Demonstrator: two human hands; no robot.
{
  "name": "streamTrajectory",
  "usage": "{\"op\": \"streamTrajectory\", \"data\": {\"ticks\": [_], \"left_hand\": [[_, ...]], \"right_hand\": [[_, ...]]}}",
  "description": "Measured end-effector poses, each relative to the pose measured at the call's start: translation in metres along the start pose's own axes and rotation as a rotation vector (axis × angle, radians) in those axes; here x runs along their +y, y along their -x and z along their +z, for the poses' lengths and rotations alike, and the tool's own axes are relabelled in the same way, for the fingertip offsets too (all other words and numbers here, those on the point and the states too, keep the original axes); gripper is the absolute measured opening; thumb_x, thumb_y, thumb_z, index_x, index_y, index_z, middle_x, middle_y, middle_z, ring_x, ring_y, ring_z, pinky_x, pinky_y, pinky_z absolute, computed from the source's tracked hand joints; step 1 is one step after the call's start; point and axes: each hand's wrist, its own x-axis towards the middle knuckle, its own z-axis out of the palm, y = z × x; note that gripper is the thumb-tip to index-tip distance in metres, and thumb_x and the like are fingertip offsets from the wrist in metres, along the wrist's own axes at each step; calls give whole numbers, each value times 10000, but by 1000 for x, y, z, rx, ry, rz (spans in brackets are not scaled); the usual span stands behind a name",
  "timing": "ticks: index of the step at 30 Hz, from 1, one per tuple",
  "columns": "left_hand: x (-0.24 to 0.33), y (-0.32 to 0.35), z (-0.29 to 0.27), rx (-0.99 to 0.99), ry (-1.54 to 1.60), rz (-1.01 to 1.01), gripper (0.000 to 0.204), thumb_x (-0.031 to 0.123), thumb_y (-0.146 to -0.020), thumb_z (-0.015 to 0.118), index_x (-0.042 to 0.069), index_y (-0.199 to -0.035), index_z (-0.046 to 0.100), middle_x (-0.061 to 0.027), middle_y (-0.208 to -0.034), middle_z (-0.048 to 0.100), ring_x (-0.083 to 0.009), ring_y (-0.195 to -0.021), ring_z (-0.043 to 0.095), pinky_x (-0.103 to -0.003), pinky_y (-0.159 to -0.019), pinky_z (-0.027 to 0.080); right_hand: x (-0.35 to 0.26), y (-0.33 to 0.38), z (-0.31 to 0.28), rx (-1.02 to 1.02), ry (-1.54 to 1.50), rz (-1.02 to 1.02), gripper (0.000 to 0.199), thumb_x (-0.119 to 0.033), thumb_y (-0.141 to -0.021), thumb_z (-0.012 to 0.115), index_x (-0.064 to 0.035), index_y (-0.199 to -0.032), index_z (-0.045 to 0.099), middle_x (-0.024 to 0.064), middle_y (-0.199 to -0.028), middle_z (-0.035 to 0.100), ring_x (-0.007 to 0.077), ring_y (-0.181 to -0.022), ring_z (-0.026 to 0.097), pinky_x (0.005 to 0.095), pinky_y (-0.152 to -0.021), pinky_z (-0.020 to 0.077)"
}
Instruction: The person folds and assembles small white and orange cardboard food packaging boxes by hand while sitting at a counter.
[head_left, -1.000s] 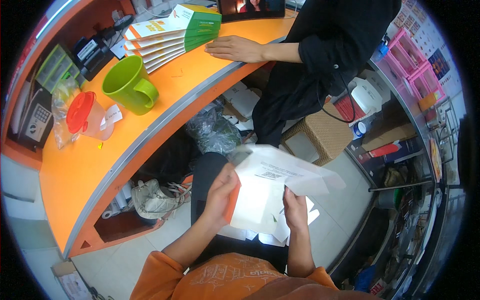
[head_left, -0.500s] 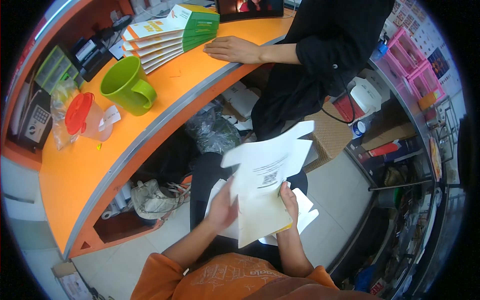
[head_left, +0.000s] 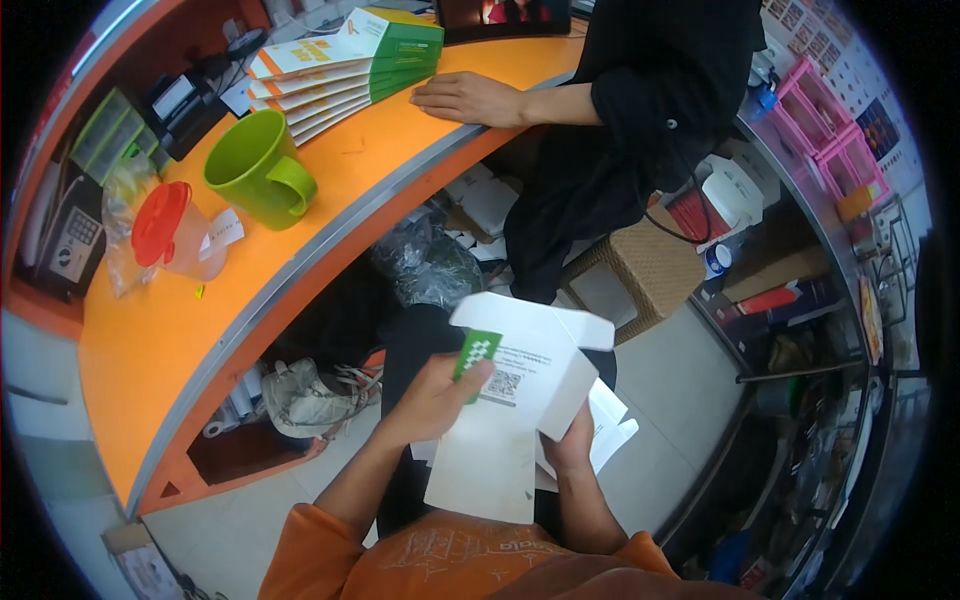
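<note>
A partly folded white cardboard box (head_left: pixel 535 345) is held over my lap, its pale inside facing up with a printed square code. My left hand (head_left: pixel 432 398) is closed on its left side, thumb pressed over a green patterned side flap (head_left: pixel 479 352) that is folded inward. On the right, my right hand (head_left: pixel 572 440) grips the box's raised side panel from below; the panel hides some of its fingers. A long plain panel of the box hangs toward my body. Under it, more white cardboard (head_left: pixel 608 428) lies on my lap by my right hand.
An orange curved counter (head_left: pixel 240 270) at the left carries a green mug (head_left: pixel 258 170), a red-lidded tub (head_left: pixel 165 225) and a stack of printed flat boxes (head_left: pixel 335 70). Another person's hand (head_left: pixel 465 98) rests on it. A wicker stool (head_left: pixel 655 265) stands ahead right.
The box has been turned and lowered toward me. My left hand has moved up its left side and now presses the green flap inward; my right hand has shifted onto the right panel.
</note>
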Motion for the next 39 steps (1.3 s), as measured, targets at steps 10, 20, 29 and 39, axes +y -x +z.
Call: {"op": "streamTrajectory", "data": {"ticks": [10,20,29,39], "left_hand": [[-2,-2,35,193,-122,283,786,-9,-903,582,46,-1568,167,-179,-1359,515,-192,-1129,581,-325,-937,475],[-21,-7,25,171,-137,217,755,-4,-857,607,70,-1538,290,-226,-1369,536,-303,-1110,618,-345,-959,460],[15,6,17,452,-298,455,464,65,-827,723,-30,-1256,573,-89,-871,674,-155,-687,595,-263,-653,480],[-8,1,16,333,6,292,121,8,-901,673,-45,-1006,704,-127,-981,738,-157,-936,710,-262,-811,542]], "right_hand": [[-54,-11,51,-248,425,-354,626,-130,-1029,485,-56,-1571,181,122,-1213,608,103,-918,607,235,-808,492],[-59,-9,50,-264,822,-427,623,-121,-981,540,-60,-1547,286,107,-1003,560,211,-854,547,310,-784,454],[-76,-4,45,-393,948,-704,365,-8,-932,561,-22,-1291,625,187,-987,678,264,-903,642,348,-819,502],[-73,9,38,-382,566,-604,185,40,-897,606,10,-1069,664,183,-1074,697,257,-1007,680,327,-903,510]]}}
